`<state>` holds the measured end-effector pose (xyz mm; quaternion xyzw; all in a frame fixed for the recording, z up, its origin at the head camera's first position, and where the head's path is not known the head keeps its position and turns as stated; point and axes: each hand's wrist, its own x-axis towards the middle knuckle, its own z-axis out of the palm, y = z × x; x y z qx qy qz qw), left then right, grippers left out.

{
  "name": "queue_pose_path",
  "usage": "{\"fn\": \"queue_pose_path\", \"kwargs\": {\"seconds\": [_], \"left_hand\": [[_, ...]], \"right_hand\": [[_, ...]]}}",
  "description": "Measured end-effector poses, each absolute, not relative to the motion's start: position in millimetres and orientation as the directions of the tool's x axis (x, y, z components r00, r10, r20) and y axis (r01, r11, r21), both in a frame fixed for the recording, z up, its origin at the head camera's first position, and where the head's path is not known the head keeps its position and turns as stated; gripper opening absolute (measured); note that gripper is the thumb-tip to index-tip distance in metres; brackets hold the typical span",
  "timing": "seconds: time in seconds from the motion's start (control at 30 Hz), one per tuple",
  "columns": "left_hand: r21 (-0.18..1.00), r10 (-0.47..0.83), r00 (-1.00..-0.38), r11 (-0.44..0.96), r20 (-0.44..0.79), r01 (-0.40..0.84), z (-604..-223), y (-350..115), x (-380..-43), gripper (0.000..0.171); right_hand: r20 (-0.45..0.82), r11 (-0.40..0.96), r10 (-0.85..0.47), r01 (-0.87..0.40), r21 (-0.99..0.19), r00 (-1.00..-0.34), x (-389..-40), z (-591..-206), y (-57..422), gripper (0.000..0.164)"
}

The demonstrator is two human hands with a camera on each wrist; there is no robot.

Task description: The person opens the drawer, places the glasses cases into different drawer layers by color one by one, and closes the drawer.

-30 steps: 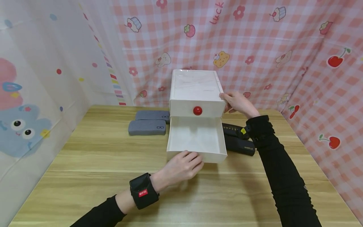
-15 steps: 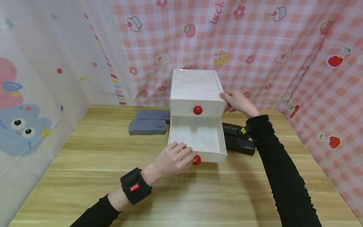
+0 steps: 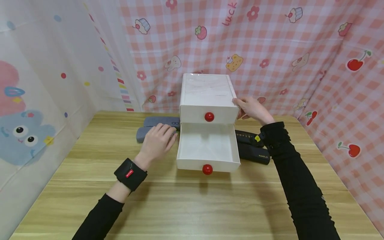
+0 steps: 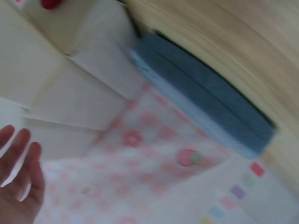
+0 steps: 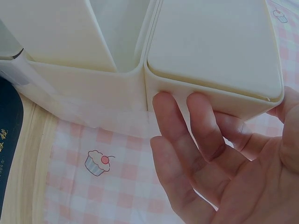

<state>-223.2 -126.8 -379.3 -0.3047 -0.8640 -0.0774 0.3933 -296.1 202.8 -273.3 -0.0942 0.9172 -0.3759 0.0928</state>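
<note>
A white two-drawer cabinet (image 3: 207, 89) stands against the back curtain. Its lower drawer (image 3: 189, 165) is pulled out, with a bare white floor; the upper one is closed. My left hand (image 3: 156, 141), holding nothing, is left of the drawer and overlaps the front grey glasses case (image 3: 141, 134). Behind that lies a second grey glasses case (image 3: 156, 120). Loosely bent fingers of the left hand show at the left wrist view's edge. My right hand (image 3: 253, 108) steadies the cabinet's right side, fingertips (image 5: 166, 100) against the wall and thumb by the top edge.
Two black cases (image 3: 255, 154) lie right of the drawer, below my right wrist. Red knobs (image 3: 207, 169) stick out from both drawer fronts. A pink checked curtain (image 3: 270, 40) closes off the back and right of the wooden table (image 3: 204, 213).
My left hand has let go of the lower drawer's front and moved left and back to the grey cases, uncovering the red knob. The drawer and right hand have stayed put.
</note>
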Motion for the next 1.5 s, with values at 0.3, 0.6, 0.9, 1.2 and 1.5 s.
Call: {"fn": "queue_pose_path", "kwargs": {"seconds": [0.3, 0.6, 0.9, 1.2, 1.5], "left_hand": [[0.014, 0.388, -0.811, 0.899, 0.439, 0.438, -400, -155, -254, 0.045], [0.064, 0.359, -0.926, 0.928, 0.113, 0.367, -417, -167, -274, 0.065], [0.085, 0.377, -0.925, 0.921, 0.046, 0.379, -429, -169, -278, 0.066], [0.039, 0.400, -0.902, 0.911, 0.162, 0.411, -434, -170, -281, 0.059], [0.072, 0.430, -0.891, 0.894, 0.145, 0.443, -427, -172, -280, 0.054]], "right_hand": [[-0.098, 0.705, -0.238, -0.102, -0.702, -0.966, -295, -274, 204, 0.047], [-0.093, 0.708, -0.238, -0.107, -0.698, -0.967, -293, -275, 204, 0.048], [-0.094, 0.707, -0.239, -0.107, -0.699, -0.966, -293, -275, 204, 0.048], [-0.097, 0.703, -0.237, -0.101, -0.704, -0.967, -295, -275, 204, 0.049], [-0.100, 0.693, -0.240, -0.099, -0.714, -0.966, -296, -274, 203, 0.048]]}}
